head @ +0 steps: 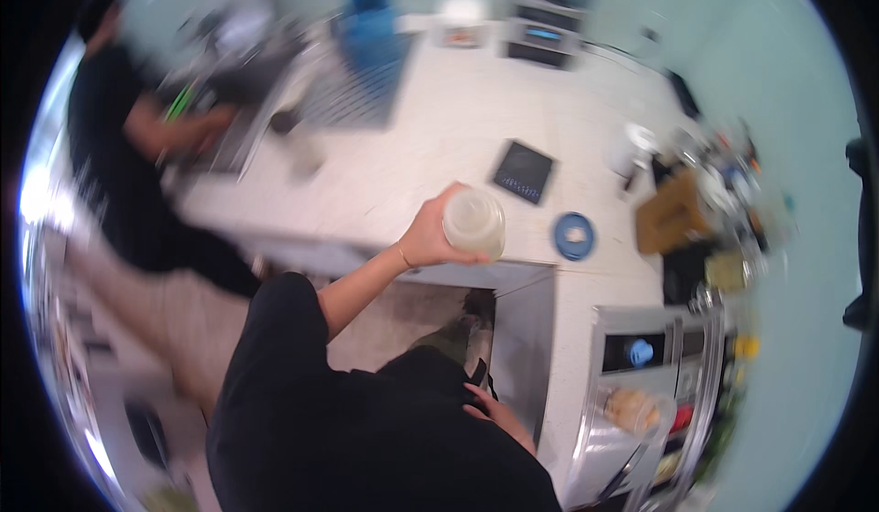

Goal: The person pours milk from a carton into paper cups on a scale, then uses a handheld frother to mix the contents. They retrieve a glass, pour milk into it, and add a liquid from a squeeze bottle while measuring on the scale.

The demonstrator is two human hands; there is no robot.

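My left hand (pixel 432 232) is wrapped around a translucent round container (pixel 474 222) of pale colour, held over the front edge of the white counter (pixel 426 127). Whether it has a lid is not plain. Low at my waist, my right hand (pixel 496 412) rests against my dark clothing, its fingers partly spread near a black strap; I cannot tell if it holds anything. Past the container, a flat black device like a kitchen scale (pixel 523 172) lies on the counter. To its lower right is a round blue lid or dish (pixel 574 236) with something pale on it.
A person (pixel 117 120) in dark clothes works at the sink (pixel 240 113) on the left. A ribbed drying mat (pixel 357 89) and an appliance (pixel 546 31) stand further back. Brown box (pixel 669 213) and jars crowd the right. A metal-framed food station (pixel 628 402) holds a container of food (pixel 632 410).
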